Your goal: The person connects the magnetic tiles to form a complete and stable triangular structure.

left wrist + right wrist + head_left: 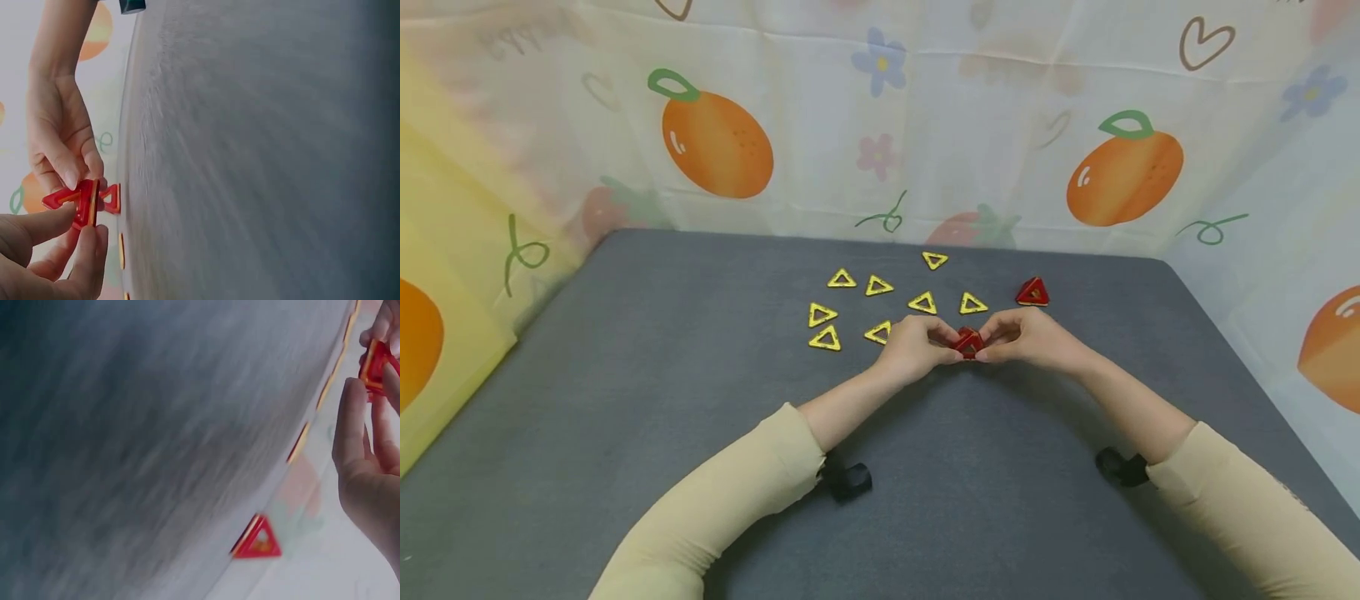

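Note:
Between both hands is a small red triangular frame shape (968, 343), made of triangle pieces set at angles to one another. My left hand (921, 343) pinches its left side with thumb and fingers; my right hand (1032, 335) pinches the right side. In the left wrist view the red shape (86, 203) shows a thin gold edge, and the fingertips partly cover it. Beyond the right hand, a red pyramid (1033, 292) of similar triangles stands on the table, seen also in the right wrist view as a red pyramid (257, 539).
Several yellow triangle frames lie flat beyond and left of the hands, among them one yellow triangle (973, 303) near the right hand and another yellow triangle (825, 338) farther left. The dark grey table (647, 358) ends at a fruit-printed curtain (820, 125).

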`<state>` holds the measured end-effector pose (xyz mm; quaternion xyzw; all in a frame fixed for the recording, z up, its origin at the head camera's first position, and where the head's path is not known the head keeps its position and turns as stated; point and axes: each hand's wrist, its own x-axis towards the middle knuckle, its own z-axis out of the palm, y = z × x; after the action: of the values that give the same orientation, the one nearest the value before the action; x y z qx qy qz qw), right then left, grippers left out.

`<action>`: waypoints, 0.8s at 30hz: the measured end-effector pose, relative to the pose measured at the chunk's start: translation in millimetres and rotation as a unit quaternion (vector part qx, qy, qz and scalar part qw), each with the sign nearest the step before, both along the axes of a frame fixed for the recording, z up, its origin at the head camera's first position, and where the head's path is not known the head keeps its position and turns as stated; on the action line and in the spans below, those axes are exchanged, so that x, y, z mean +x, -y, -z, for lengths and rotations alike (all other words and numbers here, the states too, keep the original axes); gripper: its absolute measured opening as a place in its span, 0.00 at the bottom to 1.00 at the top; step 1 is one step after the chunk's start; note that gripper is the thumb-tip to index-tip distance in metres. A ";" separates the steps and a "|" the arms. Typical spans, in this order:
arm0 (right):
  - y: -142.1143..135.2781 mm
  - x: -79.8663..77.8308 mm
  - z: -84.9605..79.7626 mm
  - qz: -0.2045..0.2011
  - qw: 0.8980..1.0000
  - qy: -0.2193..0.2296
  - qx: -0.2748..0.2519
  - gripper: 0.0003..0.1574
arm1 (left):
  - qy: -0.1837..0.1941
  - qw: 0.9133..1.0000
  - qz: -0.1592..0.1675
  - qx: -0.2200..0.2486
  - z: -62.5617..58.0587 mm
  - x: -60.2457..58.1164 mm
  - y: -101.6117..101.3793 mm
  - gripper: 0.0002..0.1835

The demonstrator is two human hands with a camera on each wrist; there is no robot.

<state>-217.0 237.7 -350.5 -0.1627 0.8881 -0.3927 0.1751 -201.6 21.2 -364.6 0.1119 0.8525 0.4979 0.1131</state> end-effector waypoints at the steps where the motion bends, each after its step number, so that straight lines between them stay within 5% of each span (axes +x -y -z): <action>1: -5.2 -1.3 0.1 0.005 1.000 0.000 -0.001 0.17 | 0.008 1.000 -0.005 0.010 0.5 -1.6 -5.5 0.11; 8: -40.7 -6.5 -4.5 0.045 0.999 0.013 -0.005 0.22 | 0.050 0.996 -0.017 0.076 1.2 -10.5 -43.6 0.16; 16: -79.3 -14.1 -6.7 0.074 0.997 0.017 0.009 0.24 | 0.103 0.983 0.013 0.148 5.0 -17.0 -83.6 0.21; 24: -103.5 -19.5 -3.1 0.090 0.995 0.027 0.032 0.28 | 0.141 0.979 0.053 0.138 9.9 -23.0 -108.8 0.28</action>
<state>-236.5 341.2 -347.3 -0.0657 0.9063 -0.3823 0.1680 -224.6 130.0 -374.6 0.1002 0.7438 0.6149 0.2420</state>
